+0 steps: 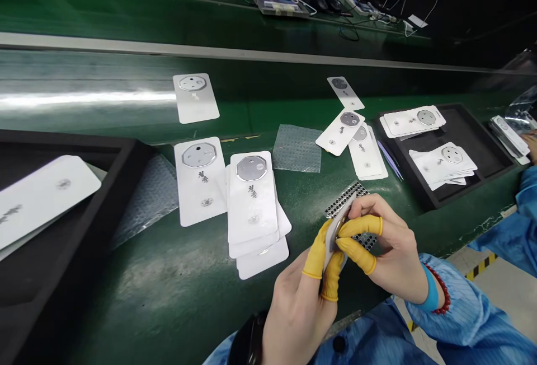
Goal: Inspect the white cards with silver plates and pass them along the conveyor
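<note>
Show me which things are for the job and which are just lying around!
Job: left hand, right hand, yellow finger cots, pinched white panel, dotted black sheet.

Lying about: stacked white panels, bubble wrap, black tray.

A wide stretch of glossy green bench mat gives room to pass left of the left hand, below the stack of white rectangular cards just beside it. Beyond the right hand, the raised wall of a black foam tray blocks the way. A white card fills the space between both hands.
</note>
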